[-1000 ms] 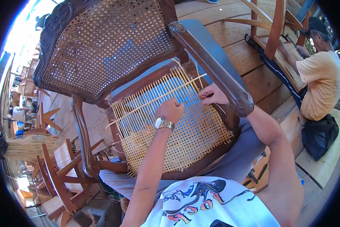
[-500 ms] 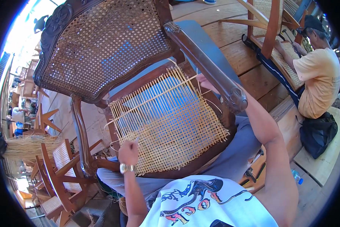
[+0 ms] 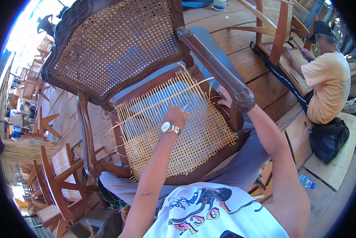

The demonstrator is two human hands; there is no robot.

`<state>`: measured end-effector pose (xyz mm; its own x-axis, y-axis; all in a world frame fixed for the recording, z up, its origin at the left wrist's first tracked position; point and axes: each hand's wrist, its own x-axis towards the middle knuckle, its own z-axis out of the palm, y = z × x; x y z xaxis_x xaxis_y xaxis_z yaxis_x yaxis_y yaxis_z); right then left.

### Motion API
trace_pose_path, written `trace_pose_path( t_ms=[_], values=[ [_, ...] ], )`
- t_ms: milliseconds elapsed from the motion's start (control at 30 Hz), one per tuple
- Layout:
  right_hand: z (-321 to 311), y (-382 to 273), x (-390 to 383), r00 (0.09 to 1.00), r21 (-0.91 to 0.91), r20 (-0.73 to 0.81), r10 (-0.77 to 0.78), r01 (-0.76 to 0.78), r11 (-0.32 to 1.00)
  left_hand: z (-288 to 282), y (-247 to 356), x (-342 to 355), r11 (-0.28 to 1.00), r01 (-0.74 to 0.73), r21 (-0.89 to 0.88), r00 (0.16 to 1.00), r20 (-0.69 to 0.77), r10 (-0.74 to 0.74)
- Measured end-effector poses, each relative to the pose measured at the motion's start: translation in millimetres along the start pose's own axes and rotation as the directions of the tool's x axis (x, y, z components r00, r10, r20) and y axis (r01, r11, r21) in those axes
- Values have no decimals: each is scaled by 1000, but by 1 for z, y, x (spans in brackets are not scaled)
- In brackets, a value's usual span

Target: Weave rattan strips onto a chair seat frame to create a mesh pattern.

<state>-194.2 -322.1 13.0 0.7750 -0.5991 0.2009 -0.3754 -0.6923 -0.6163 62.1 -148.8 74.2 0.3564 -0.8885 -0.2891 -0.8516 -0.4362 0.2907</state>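
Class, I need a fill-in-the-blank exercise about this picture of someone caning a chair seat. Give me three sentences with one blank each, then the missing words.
1. The left hand, which rests on the woven cane seat, wears a silver ____ on its wrist.
2. The right hand sits at the seat's edge, just under the chair's dark wooden ____.
3. The other person, sitting at the far right, wears a ____ shirt.

Missing words: watch; armrest; yellow

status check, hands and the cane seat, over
Left hand on the half-woven cane seat, pinching a strand. Right hand at the seat's far edge, partly hidden behind the chair arm. Nothing else on the weave.
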Motion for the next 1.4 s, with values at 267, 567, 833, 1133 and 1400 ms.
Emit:
trace_pose_path(
  t_ms=[267, 567, 833, 1133, 1400],
  values=[
    [-75, -14, 33, 922, 650, 190, 336, -375, 661, -14, -21, -18, 978, 172, -121, 985, 29, -170],
    [-10, -29, 38, 949, 679, 281, 143, -302, 669, -58, -213, -132, 884, 459, 85, 883, -150, -444],
    [-29, -37, 34, 912, 817, 256, 321, -381, 432, -73, -136, -81, 976, 147, -160, 869, -450, -205],
    [-21, -7, 31, 927, 520, 360, 103, -291, 803, 2, -62, -31, 978, 125, -168, 979, -141, -150],
    [7, -32, 47, 894, 638, 51, 445, -372, 675, -2, -73, -33, 961, 48, -272, 994, -80, -72]
  ],
)
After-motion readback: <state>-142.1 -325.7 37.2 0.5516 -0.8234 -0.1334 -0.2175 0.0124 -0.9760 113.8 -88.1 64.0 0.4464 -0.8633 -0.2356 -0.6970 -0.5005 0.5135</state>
